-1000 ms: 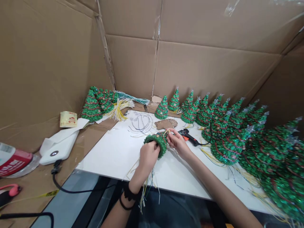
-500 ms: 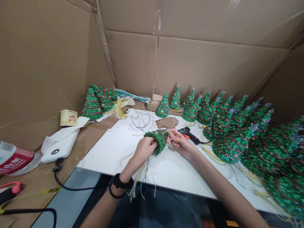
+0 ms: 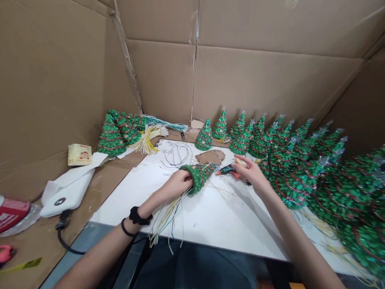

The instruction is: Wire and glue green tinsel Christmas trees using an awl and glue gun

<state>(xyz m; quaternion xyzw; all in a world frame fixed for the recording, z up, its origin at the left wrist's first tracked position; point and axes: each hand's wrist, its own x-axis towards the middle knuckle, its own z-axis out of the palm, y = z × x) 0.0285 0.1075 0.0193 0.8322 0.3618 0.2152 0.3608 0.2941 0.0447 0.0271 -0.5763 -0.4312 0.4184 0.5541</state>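
My left hand [image 3: 178,184] is closed on the rim of a small green tinsel Christmas tree [image 3: 202,176], its fingertips hidden inside the open base. The tree lies on its side, tip to the right, with red garland around it. Thin yellow, white and blue wires [image 3: 168,218] trail from the base below my wrist. My right hand [image 3: 251,173] is around the handle of a black-and-orange glue gun [image 3: 229,169], whose nozzle points left toward the tree's tip. Its upper fingers stick out, with a small yellowish piece by them that I cannot make out.
Several finished trees [image 3: 281,154] with star tops crowd the right side. More trees [image 3: 111,136] and wire bundles [image 3: 148,138] stand at the back left. A brown cardboard piece [image 3: 210,156] and coiled wire [image 3: 177,154] lie behind my hands. A white device [image 3: 69,196] sits left.
My right hand has left the tree's tip and moved right to the glue gun. My left hand still holds the tree, which stays nearly in place. The view has shifted slightly.
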